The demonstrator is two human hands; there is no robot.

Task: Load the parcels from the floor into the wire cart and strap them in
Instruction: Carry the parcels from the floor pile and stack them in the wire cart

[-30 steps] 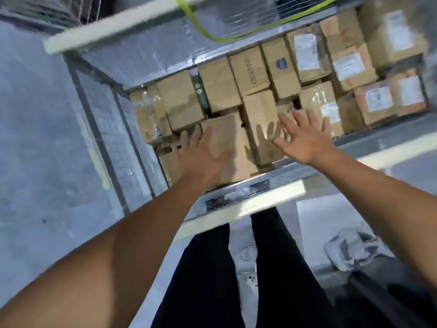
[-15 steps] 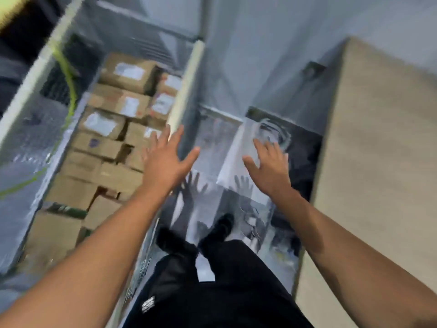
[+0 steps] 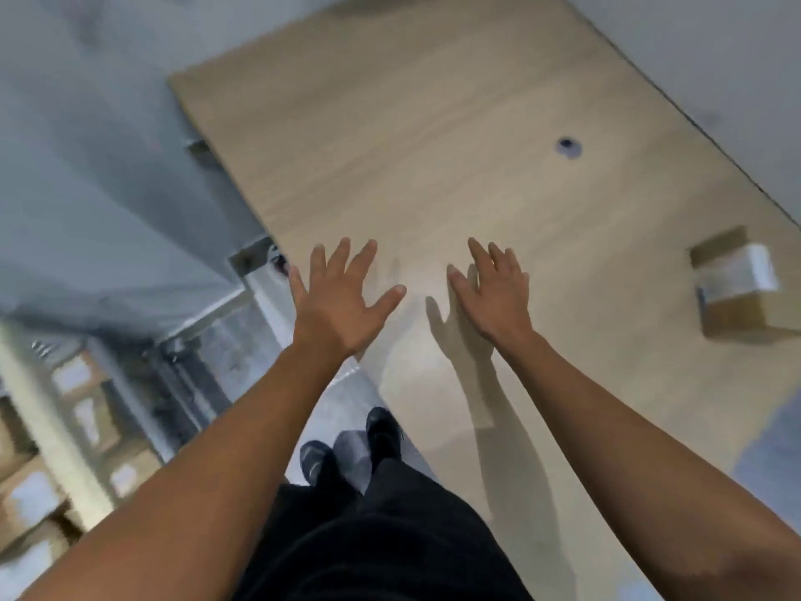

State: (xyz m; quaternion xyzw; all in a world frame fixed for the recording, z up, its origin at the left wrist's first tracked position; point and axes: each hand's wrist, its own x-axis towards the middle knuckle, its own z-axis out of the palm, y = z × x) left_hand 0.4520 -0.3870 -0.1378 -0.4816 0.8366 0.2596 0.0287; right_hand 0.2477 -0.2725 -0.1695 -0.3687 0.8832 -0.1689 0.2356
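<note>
- The left hand (image 3: 342, 305) and the right hand (image 3: 494, 292) are held out side by side, palms down, above a tan wood-grain surface (image 3: 433, 123). The fingers (image 3: 364, 258) of both hands are spread straight, and nothing is gripped.
- A taped cardboard parcel (image 3: 737, 292) lies on that surface, off to the right and well apart from the right hand. It is touched by neither hand.
- The wire cart (image 3: 47, 418) is seen blurred at the lower left, with loaded parcels (image 3: 21, 474) stacked inside it. No strap can be made out.
- The hands are judged to be kept empty and spread so that a box can be taken by two opposite sides. The lone parcel is taken to be the next one to load.
- Whether the tan surface is at floor level or raised cannot be told. The person's shoes (image 3: 381, 427) are seen just beside its near edge.
- The parcel rests flat on one face, so an easy two-handed lift is expected. A reach further to the right would be needed first.
- Loading is judged to be well along, with strapping not yet done.
</note>
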